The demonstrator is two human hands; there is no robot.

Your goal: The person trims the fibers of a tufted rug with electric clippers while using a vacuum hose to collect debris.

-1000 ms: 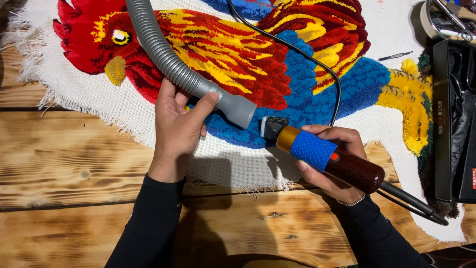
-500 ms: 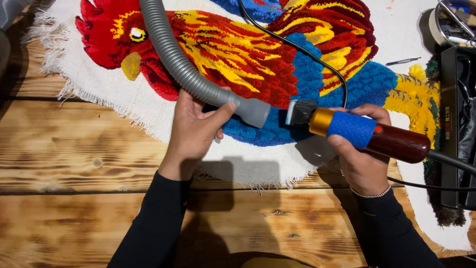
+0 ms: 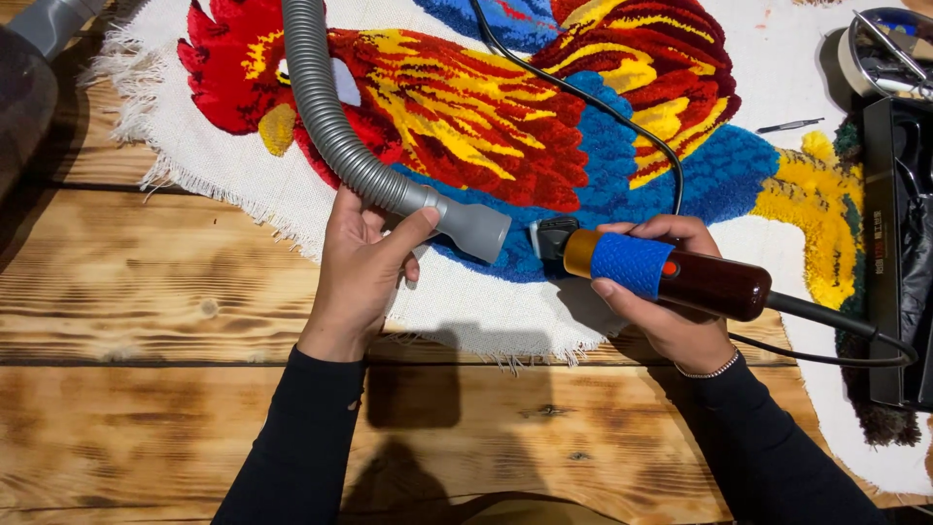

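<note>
A tufted rooster rug (image 3: 466, 107) in red, yellow and blue lies on white backing cloth on a wooden table (image 3: 146, 292). My left hand (image 3: 364, 262) grips the end of a grey ribbed vacuum hose (image 3: 330, 126), whose nozzle (image 3: 471, 227) points at the blue pile along the rooster's lower edge. My right hand (image 3: 661, 292) holds a corded electric trimmer (image 3: 661, 272) with a blue grip and dark red body. Its black head rests on the blue pile just right of the nozzle.
The trimmer's black cord (image 3: 622, 117) loops across the rug and off to the right. A black case (image 3: 899, 253) stands at the right edge, a round metal object (image 3: 889, 49) above it. A small thin tool (image 3: 789, 125) lies on the white backing.
The view has shifted, so the rug sits further right and lower. Both hands keep their grips; nozzle and trimmer head stay side by side on the blue pile.
</note>
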